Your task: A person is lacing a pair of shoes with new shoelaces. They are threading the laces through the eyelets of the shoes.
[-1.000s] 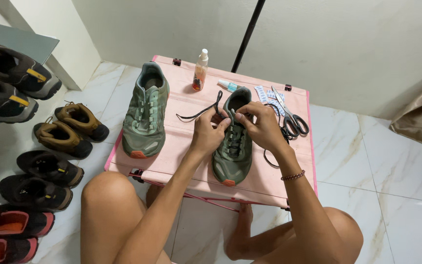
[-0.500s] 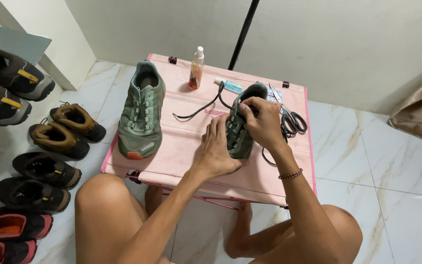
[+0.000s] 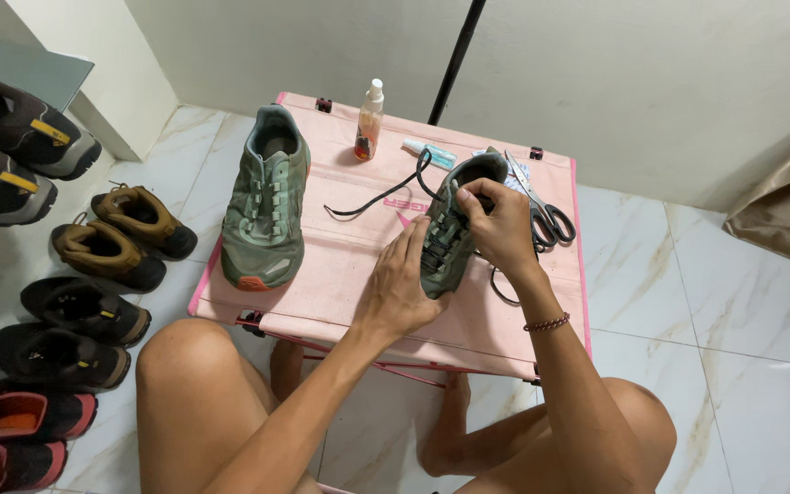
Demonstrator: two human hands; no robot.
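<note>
While tipped on pink table (image 3: 340, 302): green shoe (image 3: 445, 238).
Left hand (image 3: 400, 293): fingers flat, bracing toe.
Right hand (image 3: 502, 224): pinching black lace (image 3: 377, 197).
Advice: pull lace slowly, keep toe pinned.

Little pink table (image 3: 340, 293) with shoe things on top.
On it lie a green shoe (image 3: 265, 209), spray bottle (image 3: 368, 123), small tube (image 3: 430, 153) and scissors (image 3: 541, 207).

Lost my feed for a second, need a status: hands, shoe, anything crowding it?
Left hand flat against tilted green shoe. Right hand grips its top, pinching the black lace. Scissors lie close on the right; second shoe apart.
</note>
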